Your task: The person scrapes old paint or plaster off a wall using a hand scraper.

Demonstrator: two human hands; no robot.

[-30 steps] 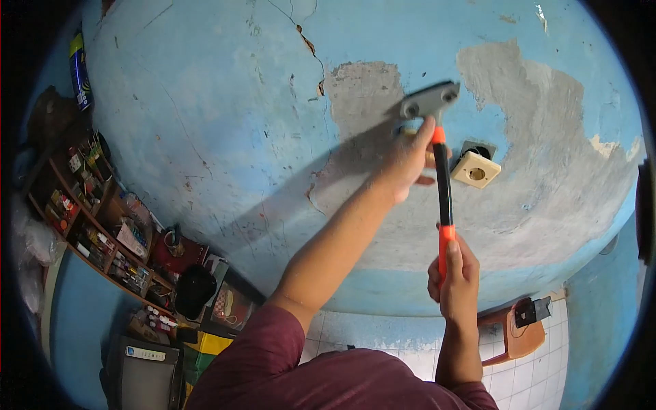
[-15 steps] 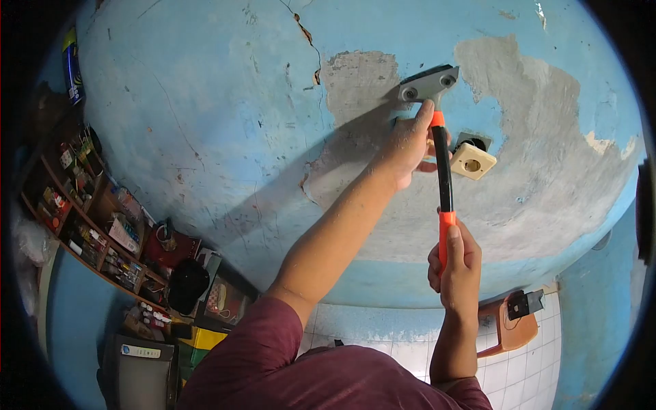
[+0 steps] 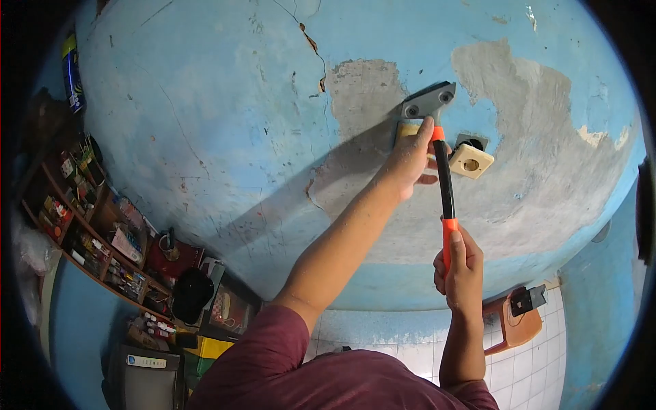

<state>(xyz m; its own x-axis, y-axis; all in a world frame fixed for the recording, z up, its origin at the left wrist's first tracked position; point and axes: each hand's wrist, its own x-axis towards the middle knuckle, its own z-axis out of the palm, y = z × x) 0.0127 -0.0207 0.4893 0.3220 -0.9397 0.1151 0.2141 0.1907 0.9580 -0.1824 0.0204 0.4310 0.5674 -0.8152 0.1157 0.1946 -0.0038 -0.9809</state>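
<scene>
A long-handled scraper point(image 3: 445, 174) with a black and orange handle and a grey head lies against the blue wall point(image 3: 225, 102), where bare grey plaster shows in patches. My left hand point(image 3: 408, 158) is closed on the upper handle just below the head, its thumb along the shaft. Lower down, my right hand point(image 3: 461, 265) wraps round the orange grip. Beside my left fingers, a cream socket point(image 3: 471, 161) hangs from its opening in the wall. A yellowish box edge point(image 3: 408, 129) shows behind my left hand, partly hidden.
Wooden shelves point(image 3: 85, 236) with bottles and small items stand at the left, above an old monitor point(image 3: 145, 379). An orange plastic stool point(image 3: 519, 328) with a dark device on it is at the lower right on white tiles. A crack point(image 3: 311, 42) runs down the upper wall.
The scraper head and both hands have moved slightly down the wall. More of the yellowish box edge now shows by my left hand. Both hands keep their hold.
</scene>
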